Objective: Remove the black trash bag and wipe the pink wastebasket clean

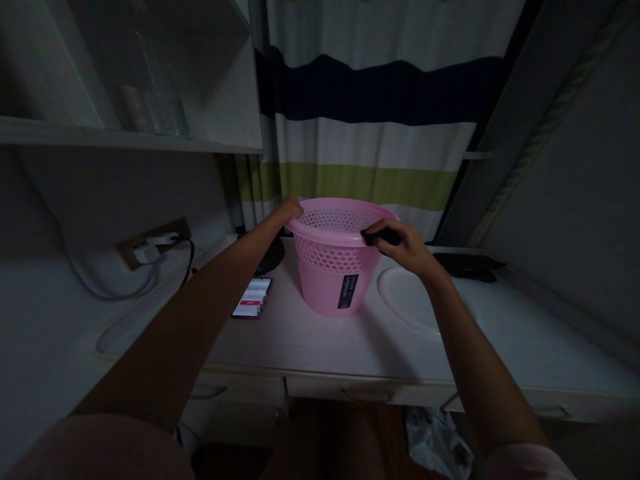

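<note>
A pink plastic trash bin [327,287] stands upright on the white desk. Its upper wall is pierced with holes, and a dark label is stuck on its side. At the rim's left side my left hand [291,208] is closed on the edge, with most of its fingers hidden. My right hand [407,247] pinches a small black object [383,236] and presses it against the front right of the rim. Whether that object is a cloth, a sponge or something else cannot be made out in the dim light.
A phone [254,298] with a lit screen lies left of the bin. To the right are a white oval lid or tray [407,310] and a folded black bag [467,265]. Plugs fill a wall socket [153,245]. A shelf [215,139] overhangs at left; a striped curtain [370,143] hangs behind.
</note>
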{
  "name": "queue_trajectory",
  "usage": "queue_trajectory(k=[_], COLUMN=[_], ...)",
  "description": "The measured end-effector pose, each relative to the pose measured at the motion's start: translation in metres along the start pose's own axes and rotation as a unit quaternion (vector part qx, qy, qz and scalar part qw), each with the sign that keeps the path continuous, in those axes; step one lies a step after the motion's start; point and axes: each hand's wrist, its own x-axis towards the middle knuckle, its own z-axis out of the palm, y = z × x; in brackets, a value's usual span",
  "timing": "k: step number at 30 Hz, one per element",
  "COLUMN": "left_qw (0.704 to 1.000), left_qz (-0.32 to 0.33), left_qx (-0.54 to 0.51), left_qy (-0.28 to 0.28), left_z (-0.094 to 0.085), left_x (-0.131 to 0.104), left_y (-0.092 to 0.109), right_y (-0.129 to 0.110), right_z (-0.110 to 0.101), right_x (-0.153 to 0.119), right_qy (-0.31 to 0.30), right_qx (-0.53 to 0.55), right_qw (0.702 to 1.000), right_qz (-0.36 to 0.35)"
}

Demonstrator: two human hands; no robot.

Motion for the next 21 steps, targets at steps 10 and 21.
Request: queue_trajectory(k=[10,21], left_qw=[0.999,0.999], left_qz=[-0.031,-0.015], left_qx=[0.014,0.031], left_qy=[0.002,-0.003], left_z=[0.000,-0.004], left_x=[-0.002,-0.003], left_y=[0.003,0.005], right_y=[-0.026,-0.052], right_z=[0.030,0.061], right_x=[0.018,0.036], right_qy=[-0.026,-0.036], right_qx=[-0.076,-0.187], right_qw=[0.996,0.982], right_qz=[-0.024,-0.010])
